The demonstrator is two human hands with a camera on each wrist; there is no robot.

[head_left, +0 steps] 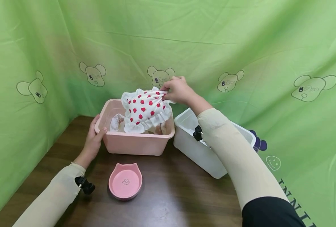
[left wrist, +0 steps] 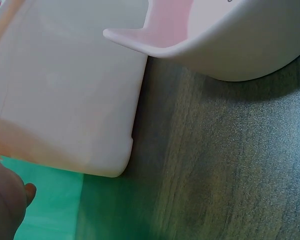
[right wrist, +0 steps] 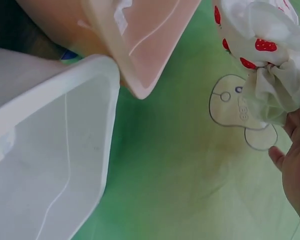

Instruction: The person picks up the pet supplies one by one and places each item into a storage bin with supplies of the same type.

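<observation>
My right hand (head_left: 179, 90) pinches the right corner of a small white ruffled pillow (head_left: 143, 107) printed with red strawberries. It hangs tilted over the pink plastic bin (head_left: 136, 145); in the right wrist view, the pillow's cloth (right wrist: 265, 42) bunches at the fingers. With the thumb on the front rim, my left hand (head_left: 92, 142) grips the bin's left end. Inside the bin lies a whitish cloth-like item (head_left: 117, 123), partly covered by the pillow; other contents are too hidden to tell. Only part of the left hand (left wrist: 7, 200) shows in the left wrist view.
A white bin (head_left: 196, 151) stands angled to the right of the pink one, partly behind my right forearm. In front sits a pink cat-eared bowl (head_left: 125, 184) with a paw print. Green printed cloth (head_left: 199, 25) hangs behind the brown wooden table (head_left: 168, 195).
</observation>
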